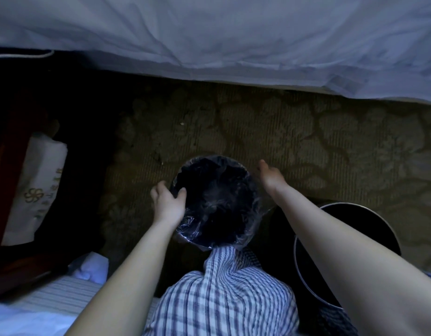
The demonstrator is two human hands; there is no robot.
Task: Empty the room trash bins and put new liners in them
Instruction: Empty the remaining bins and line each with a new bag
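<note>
frame centre: left hand (167, 202) thumb and fingers clamp the clear-plastic-lined round dark bin (254, 197) rim; right hand (271, 177) fingers: cannot tell.

A white paper bag (37, 187) stands in the dark wooden stand (6, 151) at the left edge. On its front is a small gold flower sign (34, 195). A row of green letters (49, 190) runs along the bag beside it. They are too dim and blurry to read
</note>
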